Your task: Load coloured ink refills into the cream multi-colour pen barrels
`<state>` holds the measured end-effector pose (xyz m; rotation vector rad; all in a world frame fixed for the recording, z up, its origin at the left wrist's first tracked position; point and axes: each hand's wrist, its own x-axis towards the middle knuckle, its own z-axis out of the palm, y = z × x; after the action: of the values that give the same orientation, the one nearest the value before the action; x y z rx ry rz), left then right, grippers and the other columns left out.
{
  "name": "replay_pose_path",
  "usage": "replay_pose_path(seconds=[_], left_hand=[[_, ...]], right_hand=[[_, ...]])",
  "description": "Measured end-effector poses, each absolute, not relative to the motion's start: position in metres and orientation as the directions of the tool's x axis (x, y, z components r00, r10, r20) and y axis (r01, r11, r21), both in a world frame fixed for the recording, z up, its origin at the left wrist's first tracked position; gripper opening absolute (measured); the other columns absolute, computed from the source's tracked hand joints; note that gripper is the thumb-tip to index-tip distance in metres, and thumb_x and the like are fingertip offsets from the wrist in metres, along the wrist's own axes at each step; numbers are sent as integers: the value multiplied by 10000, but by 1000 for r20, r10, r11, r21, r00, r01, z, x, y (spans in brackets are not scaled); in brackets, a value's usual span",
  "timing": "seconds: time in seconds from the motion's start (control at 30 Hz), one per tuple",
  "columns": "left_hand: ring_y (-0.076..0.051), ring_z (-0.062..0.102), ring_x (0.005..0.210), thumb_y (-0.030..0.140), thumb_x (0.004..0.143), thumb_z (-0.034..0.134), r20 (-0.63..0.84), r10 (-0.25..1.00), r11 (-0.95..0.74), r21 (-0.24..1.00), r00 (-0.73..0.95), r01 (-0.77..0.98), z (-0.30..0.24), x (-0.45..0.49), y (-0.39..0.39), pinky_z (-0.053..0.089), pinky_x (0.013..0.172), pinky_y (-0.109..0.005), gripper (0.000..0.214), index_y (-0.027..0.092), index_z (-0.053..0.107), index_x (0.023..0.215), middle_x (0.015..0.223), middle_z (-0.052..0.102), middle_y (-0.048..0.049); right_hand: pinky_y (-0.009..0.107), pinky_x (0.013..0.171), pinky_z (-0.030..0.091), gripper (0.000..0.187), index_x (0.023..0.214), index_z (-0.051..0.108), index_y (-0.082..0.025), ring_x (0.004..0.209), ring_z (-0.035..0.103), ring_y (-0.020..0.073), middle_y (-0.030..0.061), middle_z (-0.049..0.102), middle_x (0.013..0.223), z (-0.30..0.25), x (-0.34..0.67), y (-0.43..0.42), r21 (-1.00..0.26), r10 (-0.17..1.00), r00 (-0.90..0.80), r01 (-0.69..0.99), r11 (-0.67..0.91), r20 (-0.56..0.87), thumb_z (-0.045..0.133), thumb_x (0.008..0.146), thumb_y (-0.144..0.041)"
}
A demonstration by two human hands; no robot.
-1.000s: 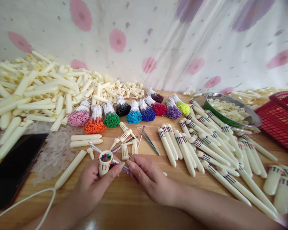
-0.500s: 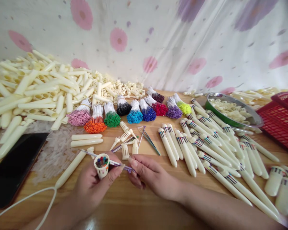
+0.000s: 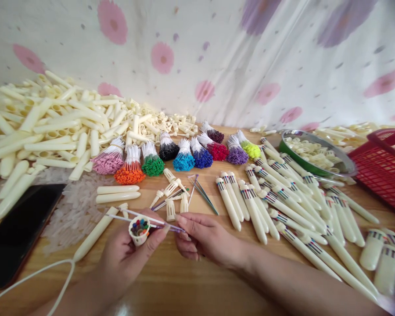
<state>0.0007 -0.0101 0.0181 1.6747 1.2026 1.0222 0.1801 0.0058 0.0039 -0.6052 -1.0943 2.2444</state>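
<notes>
My left hand (image 3: 131, 252) is closed around a cream multicolour pen barrel (image 3: 138, 239), its open end facing up and coloured refill tips showing inside. Thin white refills with purple ends (image 3: 128, 218) lie across that hand, at least one pinched under its thumb. My right hand (image 3: 210, 239) pinches the purple end of a refill (image 3: 176, 228) just right of the left thumb. How many refills each hand grips is hard to make out. Beyond the fingers lie slotted cream pen tops (image 3: 170, 210), loose refills and tweezers (image 3: 206, 196).
Bundled refills in several colours, such as orange (image 3: 130, 171) and purple (image 3: 238, 153), line the back. Cream barrels (image 3: 52, 127) are heaped left, above a black phone (image 3: 23, 232). Assembled pens (image 3: 289, 197) spread right, near a green-sided bowl (image 3: 303, 160) and red basket (image 3: 382, 166). A white cable (image 3: 66, 281) crosses the lower left.
The refills at my hands have fanned apart, with one now angled across above the barrel. My right fingers have shifted slightly on the purple end. The view has moved a little.
</notes>
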Motion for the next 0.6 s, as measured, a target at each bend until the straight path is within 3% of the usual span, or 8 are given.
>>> replay_pose_path(seconds=[0.17, 0.27, 0.47, 0.6], left_hand=[[-129, 515, 491, 273, 727, 608, 12, 994, -36, 975, 111, 219, 18, 3, -8, 442, 494, -215, 82, 217, 630, 672, 556, 590, 37], [-120, 467, 451, 302, 714, 620, 11, 997, -30, 972, 82, 233, 19, 3, -8, 418, 464, -216, 107, 215, 619, 653, 493, 518, 47], [-101, 418, 414, 280, 711, 608, 40, 997, -58, 958, 69, 281, 19, -1, -10, 345, 395, -204, 105, 210, 632, 636, 499, 520, 46], [-89, 388, 390, 294, 714, 587, 2, 996, -26, 959, 87, 283, 18, -1, -9, 318, 373, -188, 155, 196, 626, 600, 446, 455, 59]], right_hand=[[206, 472, 275, 415, 697, 400, -176, 478, 366, 54, -69, 391, 553, 7, 180, 4, -917, 707, -685, -147, -370, -176, 447, 847, -561], [198, 473, 290, 431, 701, 405, -177, 476, 356, 53, -67, 397, 560, 10, 180, 4, -935, 724, -662, -99, -341, -194, 440, 836, -585], [192, 461, 277, 448, 695, 394, -183, 477, 337, 54, -66, 387, 568, 13, 181, 3, -948, 741, -642, -68, -310, -196, 429, 826, -609], [202, 485, 289, 423, 704, 396, -187, 516, 336, 68, -54, 381, 601, 14, 183, 4, -982, 782, -604, 8, -191, -157, 381, 866, -578]])
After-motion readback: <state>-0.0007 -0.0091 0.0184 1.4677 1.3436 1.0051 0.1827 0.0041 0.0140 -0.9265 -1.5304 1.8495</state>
